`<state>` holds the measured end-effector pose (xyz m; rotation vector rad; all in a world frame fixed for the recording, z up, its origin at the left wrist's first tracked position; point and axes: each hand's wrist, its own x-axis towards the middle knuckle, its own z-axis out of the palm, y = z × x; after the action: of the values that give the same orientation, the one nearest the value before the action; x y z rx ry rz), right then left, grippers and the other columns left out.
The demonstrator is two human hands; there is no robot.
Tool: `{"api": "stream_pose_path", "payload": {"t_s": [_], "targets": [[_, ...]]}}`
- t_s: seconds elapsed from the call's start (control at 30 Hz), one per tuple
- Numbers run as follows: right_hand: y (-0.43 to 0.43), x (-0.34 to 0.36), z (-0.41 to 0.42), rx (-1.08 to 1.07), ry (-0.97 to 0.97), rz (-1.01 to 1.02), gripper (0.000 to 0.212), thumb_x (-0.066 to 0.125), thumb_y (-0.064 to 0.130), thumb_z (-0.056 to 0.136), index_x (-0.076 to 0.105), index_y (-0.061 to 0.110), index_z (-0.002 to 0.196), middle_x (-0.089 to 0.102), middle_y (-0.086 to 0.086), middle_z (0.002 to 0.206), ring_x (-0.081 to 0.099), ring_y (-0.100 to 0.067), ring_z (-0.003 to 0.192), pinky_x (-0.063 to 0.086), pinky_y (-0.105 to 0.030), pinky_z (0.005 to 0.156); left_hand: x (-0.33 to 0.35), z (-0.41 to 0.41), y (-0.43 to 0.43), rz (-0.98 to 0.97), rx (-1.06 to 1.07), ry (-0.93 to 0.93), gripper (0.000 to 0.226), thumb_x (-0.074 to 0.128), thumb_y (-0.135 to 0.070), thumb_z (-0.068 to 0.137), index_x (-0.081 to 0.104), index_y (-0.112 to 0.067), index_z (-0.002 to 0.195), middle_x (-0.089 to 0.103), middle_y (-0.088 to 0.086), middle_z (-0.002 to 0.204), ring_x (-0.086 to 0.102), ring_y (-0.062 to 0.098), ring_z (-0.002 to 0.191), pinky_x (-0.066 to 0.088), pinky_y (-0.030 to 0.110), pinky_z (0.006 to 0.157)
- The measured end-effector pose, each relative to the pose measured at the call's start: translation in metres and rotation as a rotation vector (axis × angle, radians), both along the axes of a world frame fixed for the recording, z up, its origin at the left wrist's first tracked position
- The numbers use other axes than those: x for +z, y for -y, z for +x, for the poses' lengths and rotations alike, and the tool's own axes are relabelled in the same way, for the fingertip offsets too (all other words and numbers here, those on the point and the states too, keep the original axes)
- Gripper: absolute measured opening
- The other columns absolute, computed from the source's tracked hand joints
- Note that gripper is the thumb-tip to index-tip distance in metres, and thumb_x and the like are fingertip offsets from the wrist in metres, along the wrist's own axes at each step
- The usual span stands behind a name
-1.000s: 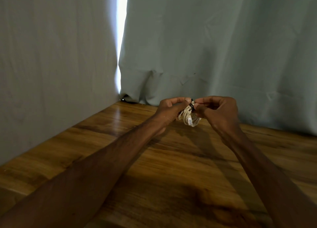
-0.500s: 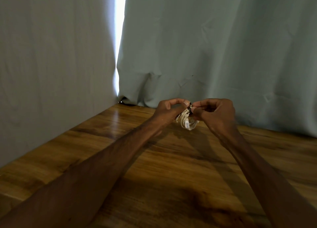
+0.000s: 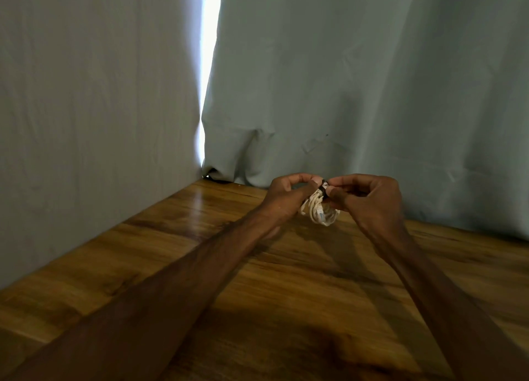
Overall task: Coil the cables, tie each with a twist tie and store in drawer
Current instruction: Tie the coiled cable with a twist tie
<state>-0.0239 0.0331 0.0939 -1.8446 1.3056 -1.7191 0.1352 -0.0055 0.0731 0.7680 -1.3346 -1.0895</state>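
Observation:
A small coil of white cable (image 3: 320, 213) hangs between both hands above the far part of the wooden table (image 3: 200, 266). A dark twist tie (image 3: 324, 188) wraps the top of the coil. My left hand (image 3: 287, 197) pinches the coil's top from the left with thumb and forefinger. My right hand (image 3: 369, 198) pinches the tie from the right. The fingertips of both hands nearly meet at the tie. Part of the coil is hidden behind my fingers.
Pale grey-green curtains (image 3: 343, 94) hang along the back and left sides of the table, with a bright gap (image 3: 209, 65) between them. No drawer or other cables are in view.
Both hands have stayed together on the coil and shifted only slightly; the fingers have worked a little at the tie. The view has tilted a bit.

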Motion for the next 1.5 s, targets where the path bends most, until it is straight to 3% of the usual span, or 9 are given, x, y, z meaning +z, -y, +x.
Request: {"api": "stream_pose_path", "payload": {"t_s": [0.2, 0.37, 0.5, 0.67, 0.77, 0.93, 1.1, 1.33, 1.5], "targets": [[-0.003, 0.002, 0.002, 0.004, -0.049, -0.026, 0.017, 0.084, 0.008, 0.08, 0.081, 0.012, 0.096, 0.079, -0.001, 0.085, 0.077, -0.012, 0.076, 0.065, -0.038, 0.079, 0.003, -0.002, -0.007, 0.098, -0.021, 0.028, 0.026, 0.063, -0.032, 0.102, 0.074, -0.012, 0.115, 0.068, -0.007, 0.066, 0.055, 0.0, 0.048, 0.037, 0.015, 0.042], [-0.003, 0.004, -0.001, 0.031, 0.006, 0.001, 0.015, 0.081, 0.006, 0.083, 0.08, 0.01, 0.097, 0.079, -0.003, 0.087, 0.077, -0.015, 0.079, 0.065, -0.039, 0.08, 0.002, -0.001, -0.003, 0.116, -0.018, 0.054, 0.03, 0.062, -0.038, 0.101, 0.075, -0.013, 0.112, 0.067, -0.002, 0.074, 0.051, 0.008, 0.055, 0.03, 0.025, 0.052], [-0.004, 0.005, 0.0, 0.027, -0.007, -0.008, 0.016, 0.081, 0.005, 0.082, 0.081, 0.011, 0.097, 0.079, -0.003, 0.086, 0.078, -0.016, 0.078, 0.065, -0.039, 0.08, 0.002, -0.004, -0.006, 0.163, -0.017, 0.012, 0.034, 0.062, -0.038, 0.101, 0.073, -0.01, 0.117, 0.065, -0.005, 0.069, 0.048, 0.006, 0.051, 0.029, 0.023, 0.05], [-0.004, 0.007, 0.0, 0.001, -0.051, -0.022, 0.016, 0.083, 0.005, 0.08, 0.081, 0.018, 0.089, 0.079, -0.001, 0.081, 0.077, -0.016, 0.076, 0.064, -0.042, 0.081, 0.0, -0.009, -0.008, 0.254, -0.071, -0.072, 0.023, 0.063, -0.04, 0.1, 0.071, -0.019, 0.105, 0.056, 0.001, 0.073, 0.039, 0.009, 0.056, 0.022, 0.023, 0.049], [-0.004, 0.007, -0.002, 0.01, -0.034, -0.005, 0.014, 0.083, 0.006, 0.08, 0.081, 0.016, 0.088, 0.079, -0.003, 0.08, 0.078, -0.019, 0.076, 0.064, -0.044, 0.081, -0.001, -0.008, -0.006, 0.246, -0.066, -0.046, 0.024, 0.063, -0.042, 0.1, 0.072, -0.019, 0.104, 0.059, 0.0, 0.074, 0.04, 0.009, 0.055, 0.023, 0.023, 0.049], [-0.004, 0.009, -0.002, 0.016, -0.024, -0.001, 0.012, 0.084, 0.006, 0.079, 0.082, 0.013, 0.089, 0.079, -0.005, 0.079, 0.078, -0.021, 0.075, 0.064, -0.045, 0.08, 0.001, -0.007, -0.008, 0.161, -0.023, 0.023, 0.036, 0.064, -0.044, 0.099, 0.073, -0.015, 0.118, 0.067, -0.004, 0.073, 0.047, 0.007, 0.05, 0.028, 0.023, 0.049], [-0.004, 0.009, -0.005, 0.056, 0.015, 0.038, 0.013, 0.083, 0.004, 0.08, 0.081, 0.009, 0.092, 0.079, -0.008, 0.081, 0.078, -0.023, 0.076, 0.064, -0.045, 0.08, 0.004, -0.004, -0.012, 0.097, -0.002, 0.066, 0.026, 0.067, -0.04, 0.098, 0.076, -0.019, 0.111, 0.072, -0.001, 0.084, 0.056, 0.013, 0.068, 0.035, 0.025, 0.056], [-0.008, 0.009, -0.003, 0.152, 0.15, 0.121, 0.015, 0.08, -0.001, 0.081, 0.078, 0.001, 0.096, 0.079, -0.015, 0.086, 0.078, -0.026, 0.078, 0.064, -0.03, 0.072, 0.005, -0.007, -0.012, 0.064, -0.004, -0.021, 0.025, 0.066, -0.02, 0.099, 0.074, -0.003, 0.115, 0.073, 0.003, 0.083, 0.066, 0.002, 0.058, 0.05, 0.014, 0.051], [-0.01, 0.008, -0.005, 0.161, 0.172, 0.168, 0.016, 0.079, -0.003, 0.081, 0.078, -0.002, 0.097, 0.078, -0.017, 0.085, 0.078, -0.03, 0.078, 0.065, -0.03, 0.073, 0.003, -0.005, -0.01, 0.002, 0.063, 0.053, 0.019, 0.072, -0.02, 0.095, 0.077, -0.008, 0.109, 0.079, 0.01, 0.099, 0.075, 0.018, 0.085, 0.061, 0.028, 0.074]]}}
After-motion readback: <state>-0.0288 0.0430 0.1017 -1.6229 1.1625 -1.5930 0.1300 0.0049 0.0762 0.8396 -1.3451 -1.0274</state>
